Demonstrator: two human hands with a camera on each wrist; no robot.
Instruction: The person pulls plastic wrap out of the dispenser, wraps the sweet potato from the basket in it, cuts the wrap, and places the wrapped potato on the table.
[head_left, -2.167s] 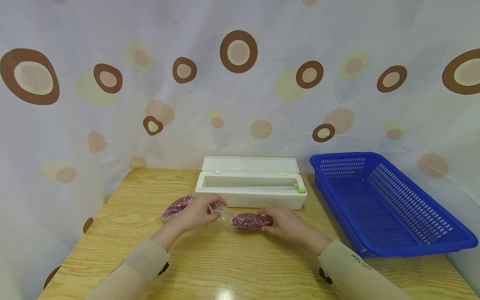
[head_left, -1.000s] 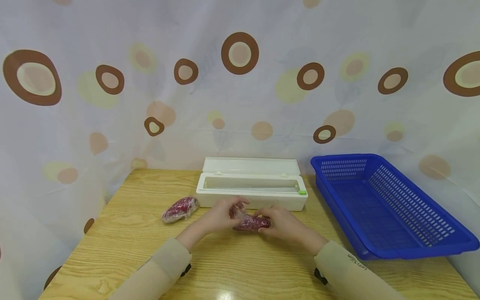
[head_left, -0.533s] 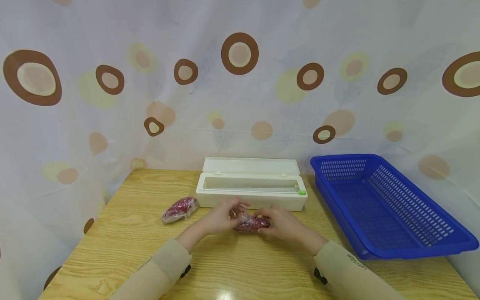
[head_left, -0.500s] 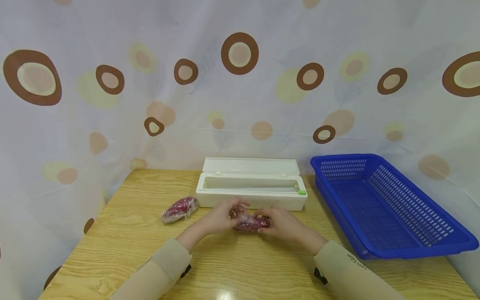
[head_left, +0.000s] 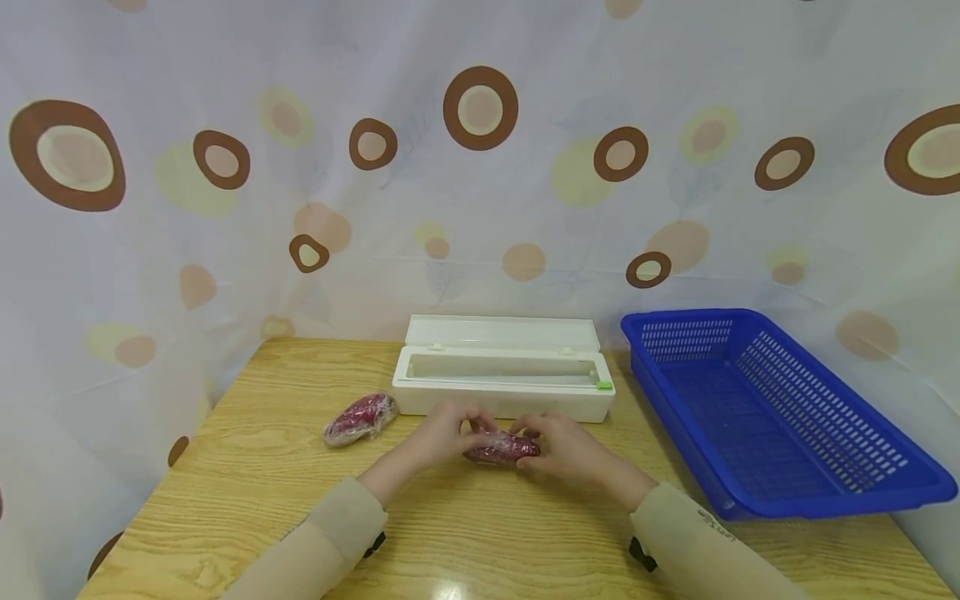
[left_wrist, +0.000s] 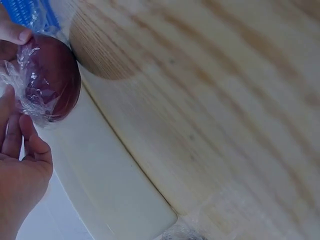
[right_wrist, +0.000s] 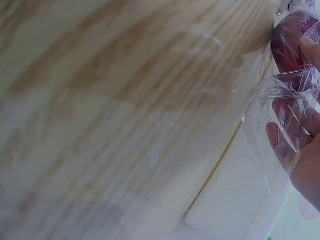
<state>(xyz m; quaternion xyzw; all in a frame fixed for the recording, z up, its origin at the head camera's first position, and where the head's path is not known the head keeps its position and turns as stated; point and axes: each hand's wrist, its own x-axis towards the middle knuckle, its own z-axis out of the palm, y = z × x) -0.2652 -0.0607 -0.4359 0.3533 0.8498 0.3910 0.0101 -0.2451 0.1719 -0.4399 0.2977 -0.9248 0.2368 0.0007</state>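
Observation:
A reddish-purple sweet potato (head_left: 501, 450) wrapped in clear cling film lies on the table between both hands. My left hand (head_left: 448, 433) pinches the film at its left end; in the left wrist view the crumpled film (left_wrist: 20, 82) bunches by the fingertips. My right hand (head_left: 558, 446) grips the right end between thumb and fingers. Loose film (right_wrist: 280, 90) hangs over the fingers in the right wrist view. To the left lies a second wrapped sweet potato (head_left: 362, 419), untouched.
A white cling film dispenser (head_left: 502, 402) with its lid raised stands just behind the hands; a green slider (head_left: 603, 385) sits at its right end. At the right is a blue slotted basket (head_left: 678, 446). A patterned curtain (head_left: 420, 275) hangs behind the wooden table (head_left: 480, 533).
My left hand has moved right from beside the dispenser's left part to the sweet potato, drawing the loose film in over its end. The right hand has stayed nearly still.

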